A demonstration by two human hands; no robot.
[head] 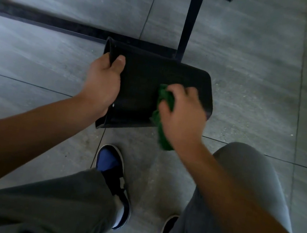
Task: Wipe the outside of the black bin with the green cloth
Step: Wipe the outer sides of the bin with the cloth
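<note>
Bin (143, 80) tipped above floor (249, 70); cloth (164, 106) against its near-right side.

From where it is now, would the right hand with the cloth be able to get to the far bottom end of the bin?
Probably yes. The right hand already presses the green cloth on the bin near that end; nothing lies between. The left hand holds the rim at the opposite end.

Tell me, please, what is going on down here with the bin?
A person is cleaning a black bin tipped on its side above the grey tiled floor. The left hand grips the bin's open rim, thumb outside. The right hand presses a bunched green cloth against the bin's outer wall near its base end, with part of the cloth hanging below the wrist.
</note>
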